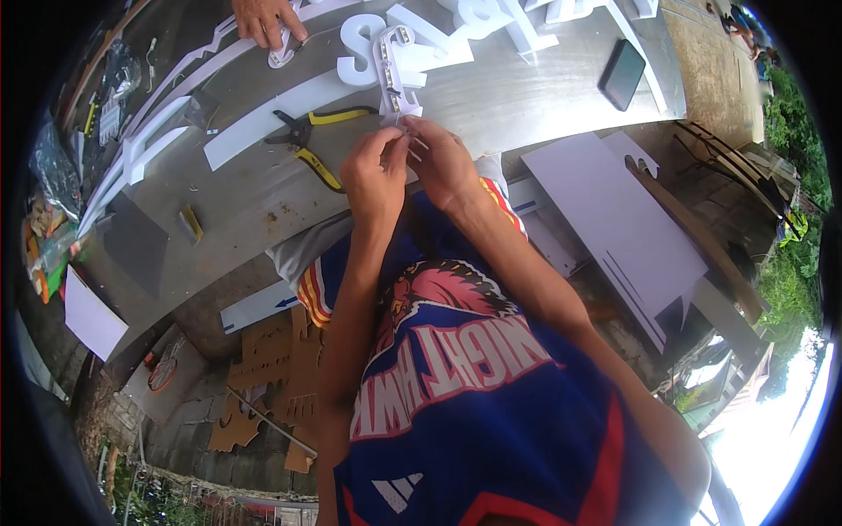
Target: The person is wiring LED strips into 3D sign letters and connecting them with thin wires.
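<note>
Had the left grip and right grip close together at the near edge of the table, fingertips of each bent in almost to a pinch. Seemed to have hold of something thin and pale, perhaps wire; could not tell how firmly, or in which of the two. Found the white piece with small light modules straight ahead of the fingertips, on the table, long axis running away from the body, near end just beyond the right grip, slightly farther from the left. Could not tell touching from a narrow gap there. Noted white letter shapes crowded against the far part of that piece. To the left, saw yellow-handled cutters with handles spread, lower handle just beside the left grip, and a flat white strip beyond. Farther off, saw another person's hand over a similar lit-type piece; at right, a dark phone.
</note>
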`<state>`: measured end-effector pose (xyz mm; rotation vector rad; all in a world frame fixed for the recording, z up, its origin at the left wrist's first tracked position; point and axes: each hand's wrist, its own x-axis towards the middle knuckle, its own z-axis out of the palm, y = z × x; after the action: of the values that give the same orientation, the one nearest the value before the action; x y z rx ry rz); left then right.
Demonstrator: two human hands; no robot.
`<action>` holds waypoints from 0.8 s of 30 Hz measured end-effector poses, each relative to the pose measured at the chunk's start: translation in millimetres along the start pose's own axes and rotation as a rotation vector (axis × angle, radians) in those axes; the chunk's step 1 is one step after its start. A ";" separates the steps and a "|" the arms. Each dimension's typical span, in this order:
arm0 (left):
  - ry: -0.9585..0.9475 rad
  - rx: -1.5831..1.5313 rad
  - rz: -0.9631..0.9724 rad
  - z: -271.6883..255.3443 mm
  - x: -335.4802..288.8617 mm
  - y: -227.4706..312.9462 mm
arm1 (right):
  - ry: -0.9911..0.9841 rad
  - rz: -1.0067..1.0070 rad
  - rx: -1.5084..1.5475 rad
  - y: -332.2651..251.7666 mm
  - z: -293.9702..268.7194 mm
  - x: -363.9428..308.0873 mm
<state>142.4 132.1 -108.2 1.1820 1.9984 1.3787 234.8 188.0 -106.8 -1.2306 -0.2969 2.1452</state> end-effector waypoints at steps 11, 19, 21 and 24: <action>-0.036 0.071 0.020 -7.4 8.0 11.1 | -0.059 0.156 -0.145 -24.8 -7.9 9.9; -0.047 0.030 0.055 -14.7 14.9 13.6 | -0.278 0.065 -0.357 -46.6 -15.9 18.7; -0.085 0.049 0.024 -15.2 12.9 13.3 | -0.299 0.043 -0.376 -47.8 -16.2 24.2; -0.083 0.026 0.000 -16.3 11.6 14.5 | -0.291 0.030 -0.360 -39.0 -20.8 20.4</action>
<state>129.8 135.1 -87.2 1.2300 1.9644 1.2855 261.1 228.5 -113.2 -1.1083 -0.8239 2.3666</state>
